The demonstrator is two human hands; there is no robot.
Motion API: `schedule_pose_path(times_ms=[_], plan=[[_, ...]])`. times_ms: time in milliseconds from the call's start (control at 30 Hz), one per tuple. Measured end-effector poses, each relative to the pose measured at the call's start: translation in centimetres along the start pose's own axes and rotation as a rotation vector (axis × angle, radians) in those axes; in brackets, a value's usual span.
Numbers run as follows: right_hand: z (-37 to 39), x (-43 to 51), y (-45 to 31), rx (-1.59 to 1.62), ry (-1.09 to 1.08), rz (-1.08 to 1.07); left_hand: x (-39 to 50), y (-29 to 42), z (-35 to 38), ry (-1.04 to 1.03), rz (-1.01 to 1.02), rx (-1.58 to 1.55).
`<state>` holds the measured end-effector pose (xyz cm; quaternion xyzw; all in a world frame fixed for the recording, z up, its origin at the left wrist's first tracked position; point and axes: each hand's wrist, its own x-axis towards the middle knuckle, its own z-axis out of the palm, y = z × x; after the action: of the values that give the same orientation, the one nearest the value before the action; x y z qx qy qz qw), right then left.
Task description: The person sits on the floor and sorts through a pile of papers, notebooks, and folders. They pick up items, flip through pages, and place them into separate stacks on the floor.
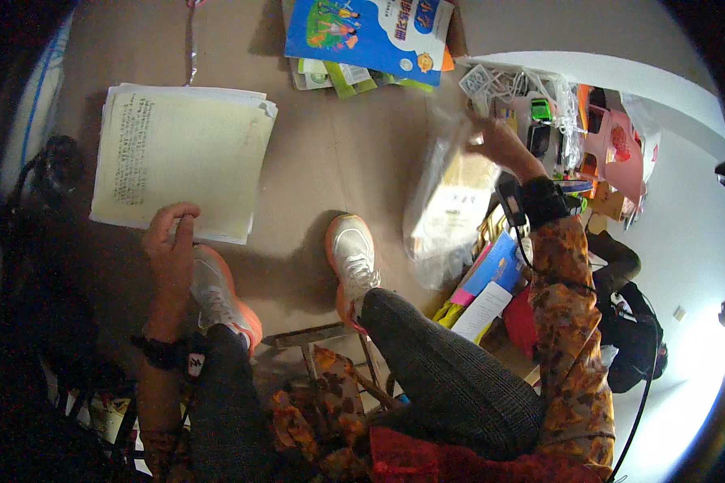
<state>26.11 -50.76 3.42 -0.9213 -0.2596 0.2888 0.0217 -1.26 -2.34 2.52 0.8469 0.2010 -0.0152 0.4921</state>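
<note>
Over the lower edge of a stack of papers (187,163) on the floor is my left hand (172,235), its thumb and forefinger close together; whether it grips a sheet I cannot tell. The top sheet is yellowish and bears writing along its left part. My right hand (498,145), somewhat blurred, reaches over the top of a clear plastic bag (426,223) with pale papers (456,202) in it. The fingers are spread beside the bag's upper end, and their contact with it is unclear.
Blue booklets (368,36) lie in a pile at the top. To the right stand a clear container with cables (513,84), a green toy car (541,110) and a pink plastic basket (616,145). Folders and a blue book (495,262) lie by my right leg. My shoes (353,247) rest on the floor.
</note>
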Motion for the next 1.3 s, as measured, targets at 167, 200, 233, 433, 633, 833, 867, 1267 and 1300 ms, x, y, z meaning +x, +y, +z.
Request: schedule_pose_path(times_ms=[167,200,233,433,633,833,867,1267,1300], plan=[[-0.6,-0.3,0.0,0.137,0.328,-0.026,0.2,-0.1,0.6,0.001,0.011,-0.030],[-0.2,-1.4,0.6,0.167,0.232,0.068,0.2,-0.1,0.7,0.007,0.027,-0.044],[0.5,-2.7,1.4,0.212,0.151,0.133,0.1,-0.2,0.7,0.015,0.043,-0.058],[8.5,-11.9,7.0,0.198,0.135,0.274,-0.2,-0.1,0.5,0.040,0.055,-0.102],[15.5,-14.7,3.5,0.924,0.191,0.666,-0.4,0.1,0.9,0.031,0.084,-0.125],[17.0,-13.3,2.2,0.868,0.254,0.762,-0.3,0.2,1.2,-0.017,0.070,-0.120],[17.4,-12.9,2.8,0.869,0.193,0.809,-0.4,0.3,1.3,-0.027,0.075,-0.128],[16.4,-14.0,3.8,0.814,-0.085,0.898,-0.4,1.2,1.8,-0.089,0.044,-0.127],[17.1,-14.1,3.2,0.843,-0.077,0.887,-0.4,1.3,2.0,-0.087,0.046,-0.146]])
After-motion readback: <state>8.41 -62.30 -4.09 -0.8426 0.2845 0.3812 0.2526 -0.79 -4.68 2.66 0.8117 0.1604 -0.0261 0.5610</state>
